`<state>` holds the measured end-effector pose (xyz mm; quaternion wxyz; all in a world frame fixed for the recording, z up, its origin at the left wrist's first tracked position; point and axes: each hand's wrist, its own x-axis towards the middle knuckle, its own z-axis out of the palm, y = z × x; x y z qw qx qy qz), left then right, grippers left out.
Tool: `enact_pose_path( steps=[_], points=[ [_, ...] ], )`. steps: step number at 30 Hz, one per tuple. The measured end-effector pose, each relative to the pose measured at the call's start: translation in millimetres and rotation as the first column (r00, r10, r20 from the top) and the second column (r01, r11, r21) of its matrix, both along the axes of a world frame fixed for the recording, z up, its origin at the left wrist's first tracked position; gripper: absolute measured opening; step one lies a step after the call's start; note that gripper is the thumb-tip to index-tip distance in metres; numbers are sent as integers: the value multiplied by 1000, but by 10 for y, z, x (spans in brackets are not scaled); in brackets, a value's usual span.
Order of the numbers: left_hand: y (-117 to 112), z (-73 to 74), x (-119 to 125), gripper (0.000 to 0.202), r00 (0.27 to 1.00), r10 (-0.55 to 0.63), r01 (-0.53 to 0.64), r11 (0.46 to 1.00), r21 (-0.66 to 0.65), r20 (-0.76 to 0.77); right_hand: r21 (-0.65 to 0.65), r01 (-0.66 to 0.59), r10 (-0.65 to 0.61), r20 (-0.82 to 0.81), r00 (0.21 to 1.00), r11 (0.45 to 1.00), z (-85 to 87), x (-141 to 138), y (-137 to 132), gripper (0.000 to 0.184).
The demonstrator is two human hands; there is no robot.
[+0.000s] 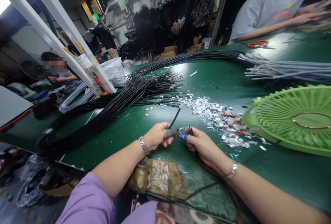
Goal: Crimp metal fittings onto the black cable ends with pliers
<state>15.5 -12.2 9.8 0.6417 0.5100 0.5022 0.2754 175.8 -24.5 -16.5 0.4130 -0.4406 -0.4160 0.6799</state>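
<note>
My left hand is closed around a thin black cable, whose pale-tipped end points up and away over the table. A grey wrapped cylindrical piece shows at its fingertips; whether that is a taped finger or a held part, I cannot tell. Close beside it, my right hand is pinched, with blue tape on a digit and a dark cable loop at its fingertips. Just beyond both hands lies a bundle of black cables with stripped ends. Silver foil scraps are scattered to the right.
A green fan stands at the right, near red-handled pliers or scissors among the scraps. Grey cables lie behind it. Worn cardboard sits at the near edge. White posts rise at left. Co-workers sit at far left and upper right.
</note>
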Motion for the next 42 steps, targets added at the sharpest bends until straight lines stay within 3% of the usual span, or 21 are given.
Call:
enact_pose_path(
  steps=[6,14,26,35,39,42],
  points=[
    [14,-30,-2,49,1000,-2,2,1000,9,-3,206,144,-150,14,989,968,-12,27,18,34],
    [-15,-11,27,48,998,-3,8,997,72,-63,269,84,-121,124,985,959,-32,51,39,33],
    [-7,-28,21,50,999,7,-4,997,71,-40,155,100,-118,111,987,983,7,22,40,42],
    [-15,-13,25,47,998,-1,7,996,91,-67,-23,37,-38,-36,999,999,18,31,49,30],
    [-14,-63,21,42,993,-6,22,991,132,-119,-5,4,-4,63,998,1000,31,13,13,27],
    [-5,-119,-5,36,985,17,30,963,269,-172,37,13,-17,118,993,999,32,-3,-10,28]
  ],
)
